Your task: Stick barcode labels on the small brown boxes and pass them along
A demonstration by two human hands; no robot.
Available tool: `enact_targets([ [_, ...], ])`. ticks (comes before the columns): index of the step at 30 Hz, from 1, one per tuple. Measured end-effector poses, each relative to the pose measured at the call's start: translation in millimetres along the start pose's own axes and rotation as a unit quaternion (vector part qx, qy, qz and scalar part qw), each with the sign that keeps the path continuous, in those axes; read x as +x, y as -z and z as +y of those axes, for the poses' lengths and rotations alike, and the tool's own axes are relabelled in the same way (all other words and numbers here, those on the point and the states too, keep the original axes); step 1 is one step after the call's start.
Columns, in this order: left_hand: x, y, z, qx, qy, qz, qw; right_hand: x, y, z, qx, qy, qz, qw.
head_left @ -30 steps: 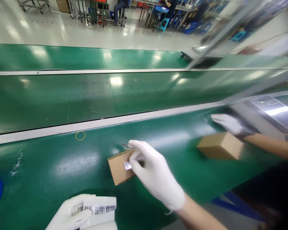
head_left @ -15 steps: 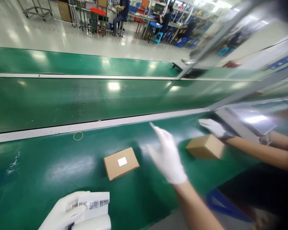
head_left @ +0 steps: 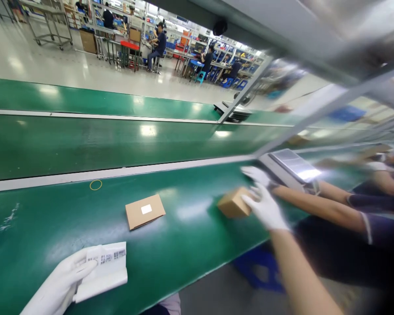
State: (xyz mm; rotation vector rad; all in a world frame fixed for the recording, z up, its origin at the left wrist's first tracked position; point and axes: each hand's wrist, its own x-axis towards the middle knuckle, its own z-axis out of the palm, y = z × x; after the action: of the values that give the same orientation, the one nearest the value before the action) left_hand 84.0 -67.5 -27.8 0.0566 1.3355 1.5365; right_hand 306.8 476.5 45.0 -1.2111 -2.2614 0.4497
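My left hand (head_left: 74,275), in a white glove, grips a sheet of white labels (head_left: 110,262) with dark print and a curled lower edge. Just beyond it, a flat-lying brown cardboard box (head_left: 136,214) bears a blank-looking white sticker (head_left: 146,209). My right hand (head_left: 265,208), also white-gloved, reaches to the right end of a second cardboard box (head_left: 233,203). Its fingers are spread and a little blurred; whether they press on the box is hard to see. A co-worker's gloved hand (head_left: 256,175) is just behind that box.
The green conveyor belt (head_left: 170,258) runs across the view, with a pale rail (head_left: 170,166) along its far side. A yellow ring (head_left: 96,185) lies near the rail. At right stand a metal-topped device (head_left: 293,164), a slanted post (head_left: 246,94) and a co-worker's arms.
My right hand has moved right, from between the two boxes to the end of the right one. The view has shifted. My left hand still holds the labels.
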Motion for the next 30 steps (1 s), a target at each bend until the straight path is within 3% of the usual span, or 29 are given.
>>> enact_targets([
  [4,-0.7,-8.0,4.2,-0.005,-0.029,0.017,0.999,-73.4,-28.9,-36.6,0.061,0.039,-0.101,0.992],
  [8,-2.3,-3.4,1.4,-0.022,-0.040,0.024,0.999,-155.7,-59.7,-110.0,0.107,0.097,-0.143,0.979],
  [11,-7.5,3.9,0.3,-0.017,-0.052,0.038,0.998,-188.1,-77.5,-157.6,0.133,0.098,-0.177,0.970],
  [16,-18.0,13.8,-2.2,-0.003,-0.044,0.055,0.997,-191.1,-94.9,-189.2,0.131,0.114,-0.177,0.969],
  [20,-19.7,15.4,-2.0,-0.012,-0.033,0.062,0.997,-179.2,-84.8,-194.8,0.158,0.153,-0.132,0.967],
  [22,-18.4,15.3,-0.1,-0.009,-0.027,0.066,0.997,-170.6,-72.4,-199.0,0.200,0.125,-0.177,0.956],
  [26,-14.3,17.0,3.8,-0.009,-0.012,0.071,0.997,-154.1,-54.3,-209.6,0.250,0.048,-0.354,0.900],
  [30,-10.7,17.5,9.0,-0.021,0.003,0.072,0.997,-146.5,-55.6,-215.6,0.239,0.044,-0.407,0.880],
])
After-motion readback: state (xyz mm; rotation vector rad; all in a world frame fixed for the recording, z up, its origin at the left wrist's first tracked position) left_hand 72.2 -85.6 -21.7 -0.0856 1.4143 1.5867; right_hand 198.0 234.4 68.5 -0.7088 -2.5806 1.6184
